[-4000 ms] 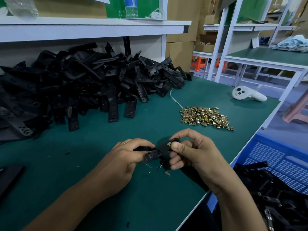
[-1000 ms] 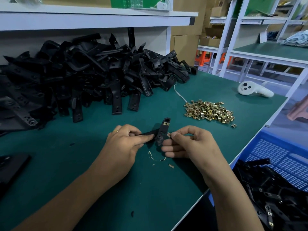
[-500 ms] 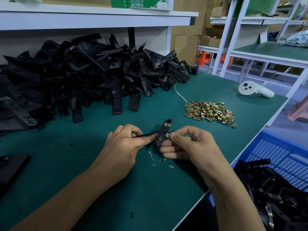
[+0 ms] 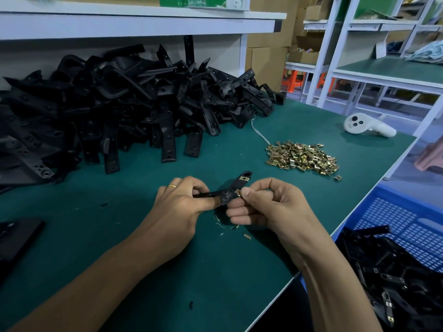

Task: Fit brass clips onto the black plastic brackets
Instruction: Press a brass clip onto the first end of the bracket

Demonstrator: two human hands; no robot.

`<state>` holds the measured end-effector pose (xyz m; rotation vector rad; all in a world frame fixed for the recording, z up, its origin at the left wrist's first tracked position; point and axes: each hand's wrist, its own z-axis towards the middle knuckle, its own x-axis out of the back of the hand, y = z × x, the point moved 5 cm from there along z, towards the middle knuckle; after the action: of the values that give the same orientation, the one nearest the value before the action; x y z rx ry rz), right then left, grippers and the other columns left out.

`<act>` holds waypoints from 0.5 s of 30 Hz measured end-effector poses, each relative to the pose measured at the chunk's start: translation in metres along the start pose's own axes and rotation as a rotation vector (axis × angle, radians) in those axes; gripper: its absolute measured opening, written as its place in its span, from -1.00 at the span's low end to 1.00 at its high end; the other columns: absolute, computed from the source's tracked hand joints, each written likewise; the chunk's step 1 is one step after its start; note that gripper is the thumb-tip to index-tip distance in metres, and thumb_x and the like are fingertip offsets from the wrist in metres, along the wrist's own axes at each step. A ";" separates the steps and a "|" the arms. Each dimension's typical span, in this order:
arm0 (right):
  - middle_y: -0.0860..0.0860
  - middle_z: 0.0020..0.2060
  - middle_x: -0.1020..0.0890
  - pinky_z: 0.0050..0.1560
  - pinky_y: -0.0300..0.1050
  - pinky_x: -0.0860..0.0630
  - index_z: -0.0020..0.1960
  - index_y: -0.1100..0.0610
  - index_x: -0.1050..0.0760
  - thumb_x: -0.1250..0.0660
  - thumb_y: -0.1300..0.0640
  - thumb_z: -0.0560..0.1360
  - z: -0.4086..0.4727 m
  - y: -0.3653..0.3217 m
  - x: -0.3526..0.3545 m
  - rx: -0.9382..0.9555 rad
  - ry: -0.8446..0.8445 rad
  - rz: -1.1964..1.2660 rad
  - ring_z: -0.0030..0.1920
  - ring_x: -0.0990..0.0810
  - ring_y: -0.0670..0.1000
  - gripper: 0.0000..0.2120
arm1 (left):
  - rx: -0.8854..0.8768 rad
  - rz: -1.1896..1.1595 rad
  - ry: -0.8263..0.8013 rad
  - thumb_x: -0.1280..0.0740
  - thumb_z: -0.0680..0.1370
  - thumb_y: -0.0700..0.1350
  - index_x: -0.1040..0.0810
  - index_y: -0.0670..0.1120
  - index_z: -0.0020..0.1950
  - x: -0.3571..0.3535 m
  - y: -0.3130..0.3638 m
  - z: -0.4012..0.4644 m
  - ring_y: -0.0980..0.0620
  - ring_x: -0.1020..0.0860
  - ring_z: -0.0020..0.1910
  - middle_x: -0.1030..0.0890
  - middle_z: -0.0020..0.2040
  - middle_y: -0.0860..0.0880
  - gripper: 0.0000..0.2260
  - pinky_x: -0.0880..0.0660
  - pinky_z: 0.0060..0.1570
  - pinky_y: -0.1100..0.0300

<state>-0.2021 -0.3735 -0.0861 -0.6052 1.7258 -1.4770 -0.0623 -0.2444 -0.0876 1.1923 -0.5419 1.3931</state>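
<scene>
My left hand [image 4: 183, 204] grips one arm of a black plastic bracket [image 4: 236, 186] just above the green mat. The bracket's other arm points up and right and carries a brass clip near its tip. My right hand [image 4: 263, 207] pinches a small brass clip [image 4: 238, 192] between thumb and forefinger, right against the bracket's middle. A heap of loose brass clips [image 4: 303, 158] lies on the mat beyond my right hand. A big pile of black brackets [image 4: 124, 109] fills the back left.
A blue crate [image 4: 407, 226] holding brackets with clips stands off the table's right edge. A white handheld controller [image 4: 366, 125] lies at the far right. Small metal scraps [image 4: 230, 227] lie under my hands. A black flat object [image 4: 16, 236] sits at the left edge. A shelf overhangs the pile.
Four seconds ago the bracket lay flatter with my right hand at its end. Since then its free arm has swung up, and my right hand has brought a clip to its middle.
</scene>
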 end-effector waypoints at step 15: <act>0.18 -0.34 -0.69 -0.58 -0.13 -0.43 0.04 0.14 -0.29 -0.52 0.04 0.51 0.005 0.005 -0.007 0.043 0.173 -0.184 -0.48 -0.60 0.11 -0.59 | -0.002 0.047 -0.057 -0.30 0.60 -0.36 -0.64 0.25 0.28 -0.003 0.003 -0.001 0.02 -0.37 0.19 -0.48 0.23 0.11 -0.48 -0.27 0.19 0.03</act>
<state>-0.1928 -0.3700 -0.0893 -0.6435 1.8037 -1.7343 -0.0663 -0.2453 -0.0892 1.2281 -0.6147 1.4008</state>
